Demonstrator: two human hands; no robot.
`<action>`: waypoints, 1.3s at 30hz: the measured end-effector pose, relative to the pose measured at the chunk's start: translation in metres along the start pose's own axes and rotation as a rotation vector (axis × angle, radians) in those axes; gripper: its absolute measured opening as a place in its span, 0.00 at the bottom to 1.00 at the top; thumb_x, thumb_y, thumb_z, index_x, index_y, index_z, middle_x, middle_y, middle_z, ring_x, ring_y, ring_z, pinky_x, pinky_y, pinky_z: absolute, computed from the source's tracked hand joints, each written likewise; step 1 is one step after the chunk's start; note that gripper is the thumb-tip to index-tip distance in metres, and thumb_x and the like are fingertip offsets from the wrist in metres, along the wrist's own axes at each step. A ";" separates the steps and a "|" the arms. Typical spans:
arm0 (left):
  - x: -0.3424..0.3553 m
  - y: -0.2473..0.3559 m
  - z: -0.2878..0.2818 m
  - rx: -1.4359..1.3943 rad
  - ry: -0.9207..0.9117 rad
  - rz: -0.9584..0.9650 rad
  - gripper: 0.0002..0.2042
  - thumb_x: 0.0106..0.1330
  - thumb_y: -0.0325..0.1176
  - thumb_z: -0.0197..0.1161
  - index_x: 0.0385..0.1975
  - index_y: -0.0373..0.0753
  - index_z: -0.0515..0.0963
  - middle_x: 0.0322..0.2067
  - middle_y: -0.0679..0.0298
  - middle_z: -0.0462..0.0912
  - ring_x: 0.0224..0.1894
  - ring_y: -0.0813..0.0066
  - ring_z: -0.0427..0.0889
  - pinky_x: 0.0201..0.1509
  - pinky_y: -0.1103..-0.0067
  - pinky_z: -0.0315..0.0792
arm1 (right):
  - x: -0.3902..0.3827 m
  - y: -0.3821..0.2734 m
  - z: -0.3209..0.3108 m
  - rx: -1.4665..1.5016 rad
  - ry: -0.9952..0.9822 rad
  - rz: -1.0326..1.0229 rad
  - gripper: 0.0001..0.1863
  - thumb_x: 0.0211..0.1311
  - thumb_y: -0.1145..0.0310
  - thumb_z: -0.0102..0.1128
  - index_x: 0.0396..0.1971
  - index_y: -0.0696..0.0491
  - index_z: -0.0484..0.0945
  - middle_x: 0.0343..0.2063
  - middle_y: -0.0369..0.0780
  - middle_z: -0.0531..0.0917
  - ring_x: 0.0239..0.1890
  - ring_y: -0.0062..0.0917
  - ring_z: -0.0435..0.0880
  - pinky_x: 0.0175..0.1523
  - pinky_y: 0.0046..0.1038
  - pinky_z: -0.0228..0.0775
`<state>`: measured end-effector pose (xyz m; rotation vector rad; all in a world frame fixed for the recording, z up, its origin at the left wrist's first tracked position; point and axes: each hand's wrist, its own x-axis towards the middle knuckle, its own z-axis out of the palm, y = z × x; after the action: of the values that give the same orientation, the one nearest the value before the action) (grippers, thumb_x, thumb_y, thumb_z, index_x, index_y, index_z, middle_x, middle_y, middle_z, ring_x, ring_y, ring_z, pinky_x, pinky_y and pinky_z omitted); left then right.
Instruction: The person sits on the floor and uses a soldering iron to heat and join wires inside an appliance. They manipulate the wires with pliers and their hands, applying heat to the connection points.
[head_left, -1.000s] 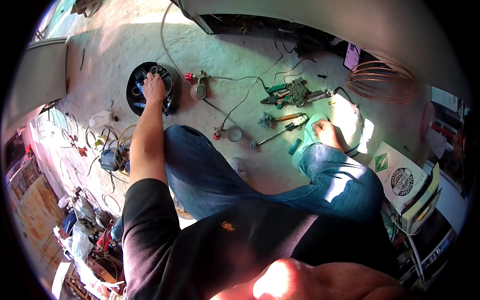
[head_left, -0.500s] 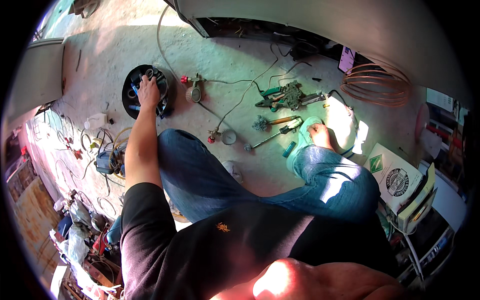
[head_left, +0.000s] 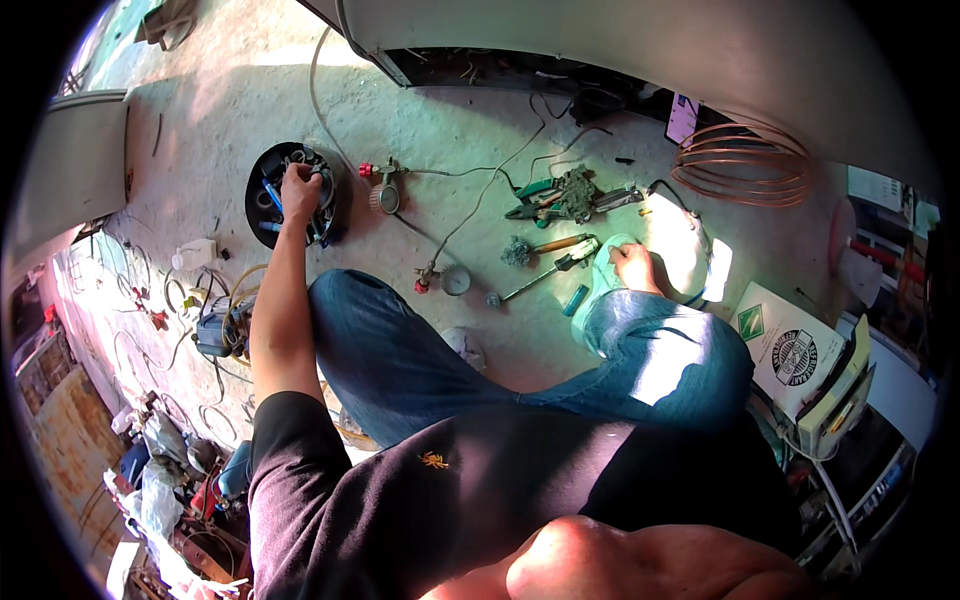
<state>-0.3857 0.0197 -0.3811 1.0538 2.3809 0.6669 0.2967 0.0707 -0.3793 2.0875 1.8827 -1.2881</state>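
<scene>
My left hand (head_left: 300, 190) is over a round black basin (head_left: 252, 200) on the floor at the far left. Its fingers are pinched together near the basin's right side; whatever they grip is too small and dark to make out. Inside the basin lie black parts and a blue pen-like item (head_left: 272, 194). My right hand does not show; the bare skin by the light green slipper (head_left: 588, 305) looks like a foot below my jeans. Right of the basin is a round gauge with a red-knobbed valve (head_left: 384, 198), and nearer lies another gauge (head_left: 456, 280).
Pliers (head_left: 535, 210), a wire brush (head_left: 518, 250) and a torch-like tool (head_left: 575, 256) lie mid-floor. A copper tubing coil (head_left: 742, 165) sits far right beside a large pale cabinet (head_left: 600, 40). Hoses cross the floor. A cardboard box (head_left: 785, 350) and a blue pump (head_left: 213, 332) flank my legs.
My left hand's fingers have drawn back slightly and curled together, where they reached into the basin before. The view has shifted a little; the floor items stay put.
</scene>
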 end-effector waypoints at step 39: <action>-0.115 0.253 0.078 -0.371 -0.662 0.021 0.28 0.75 0.53 0.48 0.23 0.33 0.76 0.15 0.65 0.76 0.18 0.80 0.72 0.25 0.77 0.65 | -0.014 0.000 0.014 -0.081 0.389 -0.214 0.15 0.56 0.69 0.61 0.16 0.61 0.71 0.19 0.55 0.73 0.22 0.52 0.75 0.28 0.45 0.63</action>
<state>-0.1315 0.1006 -0.2698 0.9474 1.6098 0.6135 0.2898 0.0521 -0.3804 2.2748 2.3227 -0.8599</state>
